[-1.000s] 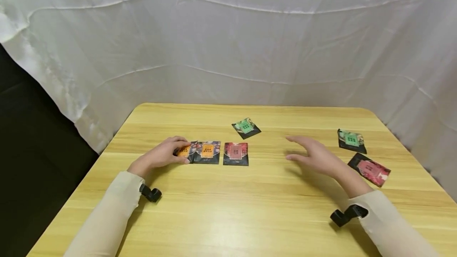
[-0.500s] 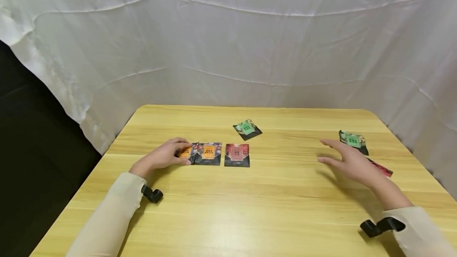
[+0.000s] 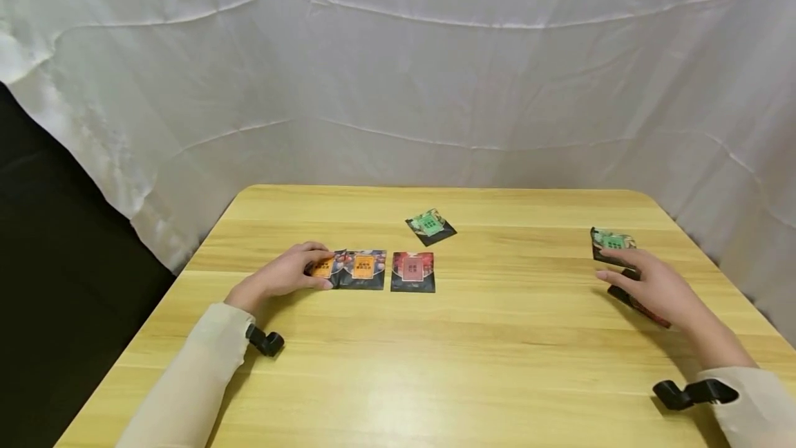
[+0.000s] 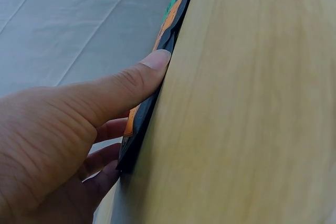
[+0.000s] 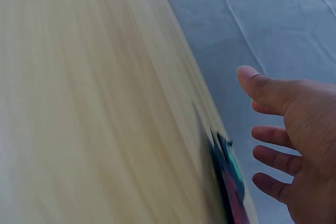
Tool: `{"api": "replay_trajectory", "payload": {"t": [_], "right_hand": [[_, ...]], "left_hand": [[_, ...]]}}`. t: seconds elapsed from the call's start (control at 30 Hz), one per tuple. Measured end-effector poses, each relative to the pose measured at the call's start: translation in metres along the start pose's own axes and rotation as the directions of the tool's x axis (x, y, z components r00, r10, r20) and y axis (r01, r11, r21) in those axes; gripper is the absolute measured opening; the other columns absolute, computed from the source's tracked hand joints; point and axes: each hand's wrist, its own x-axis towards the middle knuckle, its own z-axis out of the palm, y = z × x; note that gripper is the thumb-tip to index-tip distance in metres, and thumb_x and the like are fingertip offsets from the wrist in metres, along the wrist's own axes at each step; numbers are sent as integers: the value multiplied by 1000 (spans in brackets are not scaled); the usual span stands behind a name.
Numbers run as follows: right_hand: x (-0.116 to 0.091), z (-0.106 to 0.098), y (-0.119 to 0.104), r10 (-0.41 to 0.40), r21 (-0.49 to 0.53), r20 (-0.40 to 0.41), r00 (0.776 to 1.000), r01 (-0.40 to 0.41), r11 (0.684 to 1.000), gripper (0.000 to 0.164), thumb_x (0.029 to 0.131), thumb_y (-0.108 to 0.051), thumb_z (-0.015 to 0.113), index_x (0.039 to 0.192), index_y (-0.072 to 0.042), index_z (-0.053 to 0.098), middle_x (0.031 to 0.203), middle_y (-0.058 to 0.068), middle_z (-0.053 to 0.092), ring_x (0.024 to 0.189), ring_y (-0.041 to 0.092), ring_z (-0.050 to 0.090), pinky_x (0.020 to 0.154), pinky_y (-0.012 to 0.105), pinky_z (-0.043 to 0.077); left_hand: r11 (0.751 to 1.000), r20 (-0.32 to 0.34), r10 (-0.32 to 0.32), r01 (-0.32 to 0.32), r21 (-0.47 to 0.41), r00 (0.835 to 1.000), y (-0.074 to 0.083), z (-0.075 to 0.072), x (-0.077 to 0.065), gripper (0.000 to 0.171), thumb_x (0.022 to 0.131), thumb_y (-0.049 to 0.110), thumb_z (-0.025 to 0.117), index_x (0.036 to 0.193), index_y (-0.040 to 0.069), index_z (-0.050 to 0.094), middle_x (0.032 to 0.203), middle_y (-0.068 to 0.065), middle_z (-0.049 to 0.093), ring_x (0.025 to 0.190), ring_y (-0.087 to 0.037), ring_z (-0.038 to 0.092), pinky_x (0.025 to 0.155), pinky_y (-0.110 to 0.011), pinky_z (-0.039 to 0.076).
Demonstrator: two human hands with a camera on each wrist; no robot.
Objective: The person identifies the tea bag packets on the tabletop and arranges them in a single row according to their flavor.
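At the near side of the bench point(image 3: 398, 379), two pale sleeves point(image 3: 186, 379) come in, a black wrist device point(image 3: 265, 341) at the left cuff, another at the right. Further up, left hand point(image 3: 280, 274) pinches the left orange packet point(image 3: 322, 268) edge to edge, thumb on the near side, fingers round the far side, probably to keep it flat and squared with its neighbour. That neighbour, the second orange packet point(image 3: 363, 269), touches it, maybe slightly overlapped; then, past a narrow gap, the middle red packet point(image 3: 413, 272). All three lie square to the wearer, labels readable way up, so likely lined up on purpose. Well apart to the right, right hand point(image 3: 665, 289) is spread over the right red packet point(image 3: 631, 303), thumb and fingers apart, nothing gripped; this suits a grasp from above, though contact can't be confirmed. Just beyond, the right green packet point(image 3: 612, 240) lies askew, fingertips covering its near part. Farther still, the upper green packet point(image 3: 430, 225) sits turned at an angle behind the row, on its own. Pale cloth point(image 3: 398, 75) hangs behind the far edge. Hard to make out: left part of the held packet is under the hand, most of the right red packet's face is hidden, right wrist view cuts it off and blurs it, label print too small to read.
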Motion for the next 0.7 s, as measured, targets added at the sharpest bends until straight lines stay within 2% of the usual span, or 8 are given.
{"api": "replay_trajectory", "payload": {"t": [0.07, 0.13, 0.2, 0.27, 0.33, 0.7], "right_hand": [[-3, -1, 8, 21, -10, -2, 1000, -21, 1000, 63, 95, -42, 63, 140, 0, 51, 128, 31, 52, 108, 49, 52, 88, 69, 35], [-5, -1, 15, 31, -21, -17, 999, -32, 999, 63, 95, -43, 63, 140, 1, 51, 126, 30, 52, 102, 45, 54, 85, 68, 37], [-7, -1, 21, 40, -32, -23, 999, -41, 999, 63, 95, -43, 63, 139, 1, 51, 125, 32, 51, 102, 46, 53, 85, 68, 37], [-9, -1, 26, 41, -44, -36, 999, -42, 998, 62, 95, -42, 64, 137, 3, 53, 131, 36, 46, 114, 54, 45, 86, 69, 34], [-9, 0, 30, 38, -58, -39, 998, -41, 997, 61, 95, -41, 64, 135, 4, 54, 132, 39, 44, 118, 59, 38, 87, 70, 33], [-13, 4, 41, 66, -128, -27, 997, -69, 989, 64, 93, -44, 66, 130, 8, 56, 124, 42, 45, 108, 60, 43, 82, 70, 36]], "left_hand": [[1000, 4, -9, 9, -7, 1000, 0, 1, 0, 76, 88, 48, 70, 146, 5, 47, 147, -17, 41, 134, -38, 36, 109, -55, 32], [1000, 0, -9, 9, -12, 1000, 0, 2, 0, 76, 88, 46, 71, 146, 5, 46, 147, -17, 41, 134, -39, 36, 109, -56, 32], [1000, -5, -14, 14, -16, 1000, 0, 1, 0, 75, 88, 46, 71, 146, 5, 47, 147, -17, 41, 134, -39, 36, 108, -56, 32], [1000, -7, -13, 13, -14, 1000, 1, 0, 1, 75, 88, 46, 72, 145, 4, 47, 147, -17, 41, 134, -39, 36, 108, -56, 32], [1000, -9, -13, 13, -12, 1000, 1, 0, 2, 75, 87, 46, 72, 145, 4, 48, 146, -17, 41, 134, -39, 37, 108, -56, 33], [1000, -2, -19, 19, -19, 1000, 2, 0, 1, 76, 87, 47, 72, 145, 5, 48, 147, -16, 41, 134, -38, 37, 108, -55, 33]]}}
